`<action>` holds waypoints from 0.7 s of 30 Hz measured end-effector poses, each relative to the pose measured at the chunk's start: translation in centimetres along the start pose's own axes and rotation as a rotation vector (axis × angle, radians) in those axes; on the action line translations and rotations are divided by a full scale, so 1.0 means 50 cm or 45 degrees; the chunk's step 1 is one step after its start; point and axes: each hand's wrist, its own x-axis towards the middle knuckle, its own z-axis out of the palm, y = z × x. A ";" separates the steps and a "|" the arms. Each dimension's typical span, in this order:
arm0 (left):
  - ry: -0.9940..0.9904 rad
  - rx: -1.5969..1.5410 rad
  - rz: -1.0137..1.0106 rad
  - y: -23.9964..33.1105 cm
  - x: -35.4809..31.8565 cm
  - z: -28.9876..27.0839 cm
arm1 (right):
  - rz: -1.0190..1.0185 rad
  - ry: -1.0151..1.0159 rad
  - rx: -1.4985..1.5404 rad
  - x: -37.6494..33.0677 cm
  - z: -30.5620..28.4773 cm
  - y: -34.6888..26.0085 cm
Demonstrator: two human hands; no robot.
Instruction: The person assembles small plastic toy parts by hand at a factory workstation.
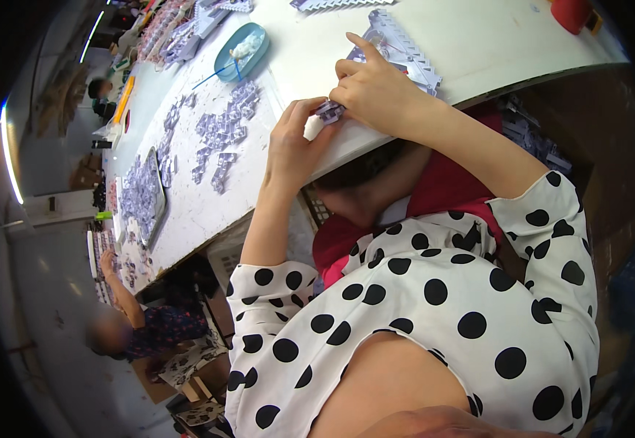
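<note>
A small lavender plastic part (330, 112) is between my two hands at the table's near edge. My left hand (290, 146) grips it from the left, with the thumb below and the fingers above. From the right, my right hand (378, 91) bends its lower fingers and thumb onto the part's upper side, while its index finger sticks up and away. My fingers cover much of the part. Just beyond my right hand lies a lavender piece with a toothed edge (412, 62), partly hidden by that hand.
Loose lavender parts (222, 128) lie scattered to the left, near a heaped tray (158, 193). A blue dish (243, 51) with white material stands behind them. At the far right is a red object (571, 13). Another person (149, 325) works at the table's left end.
</note>
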 end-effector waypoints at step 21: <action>0.235 0.150 0.182 0.067 0.064 -0.013 | 0.020 0.346 -0.029 -0.022 -0.036 0.017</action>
